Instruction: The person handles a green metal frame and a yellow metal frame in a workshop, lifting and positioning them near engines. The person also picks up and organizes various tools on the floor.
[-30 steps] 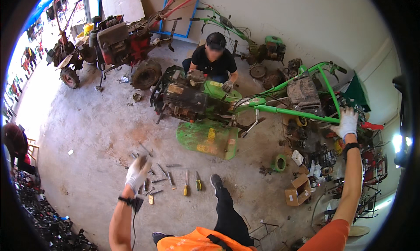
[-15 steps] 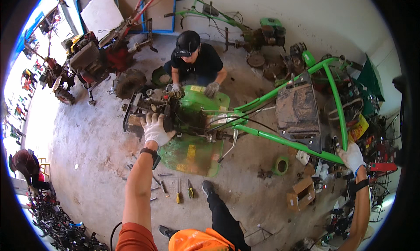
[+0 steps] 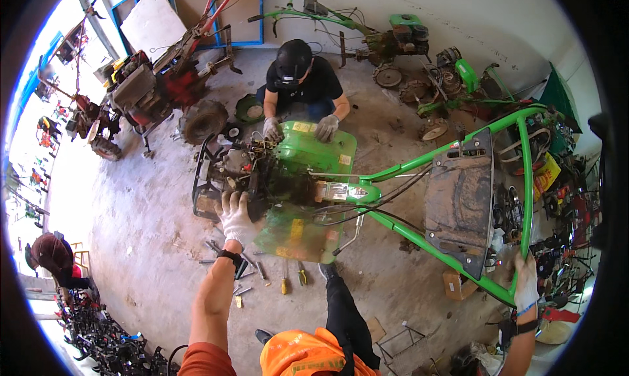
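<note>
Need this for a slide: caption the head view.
Gloved left hand at the engine of a green machine, right hand on its handlebar; a co-worker crouches opposite.

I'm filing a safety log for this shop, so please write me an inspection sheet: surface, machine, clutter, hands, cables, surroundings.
Surface: concrete floor, stained in patches.
Job's things: green walk-behind tiller, engine exposed, near fender dirty.
Clutter: screwdriver, pliers and other hand tools loose on the floor; cardboard box near the handlebar.
Left hand: gloved, fingers spread at the engine; contact unclear.
Right hand: gloved, at the handlebar's near corner; fingers partly hidden.
Cables: black cables beside the handlebar; ends not traceable.
Surroundings: crouching co-worker opposite, gloved hands at the far fender; red tiller at upper left.
</note>
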Available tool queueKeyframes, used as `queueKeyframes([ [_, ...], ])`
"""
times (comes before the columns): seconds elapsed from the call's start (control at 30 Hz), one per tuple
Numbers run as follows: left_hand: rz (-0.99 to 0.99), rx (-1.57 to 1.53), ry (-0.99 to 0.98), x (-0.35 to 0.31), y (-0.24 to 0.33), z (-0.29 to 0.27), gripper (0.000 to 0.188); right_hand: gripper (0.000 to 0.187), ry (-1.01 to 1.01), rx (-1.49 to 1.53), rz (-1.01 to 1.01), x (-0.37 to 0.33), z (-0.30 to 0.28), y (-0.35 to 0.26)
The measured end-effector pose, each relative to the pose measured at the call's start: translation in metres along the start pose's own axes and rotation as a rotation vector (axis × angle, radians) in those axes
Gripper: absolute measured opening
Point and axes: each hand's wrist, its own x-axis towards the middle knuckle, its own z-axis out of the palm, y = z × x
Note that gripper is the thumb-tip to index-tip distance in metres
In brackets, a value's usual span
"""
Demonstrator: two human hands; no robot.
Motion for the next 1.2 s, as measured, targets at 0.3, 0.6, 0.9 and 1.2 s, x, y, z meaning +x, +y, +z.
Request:
queueKeyframes([
  [0.3,-1.301,-0.97,0.442,-0.037,-0.079,0.036,0.096,0.054,0.142,0.065,0.017,-0.015,-0.031,0.071],
  [0.6,-1.025,-2.17,0.338,-0.092,-0.139,0.078,0.09,0.059,0.135,0.215,0.277,-0.094,-0.04,0.085],
  [0.9,-1.232,-2.089,-0.056,-0.088,-0.144,0.053,0.094,0.078,0.241,0.058,0.285,-0.14,-0.041,0.067],
  [1.2,-1.432,-2.257,-0.402,-0.074,-0.118,0.047,0.085,0.066,0.113,0.196,0.433,-0.154,-0.042,0.039],
])
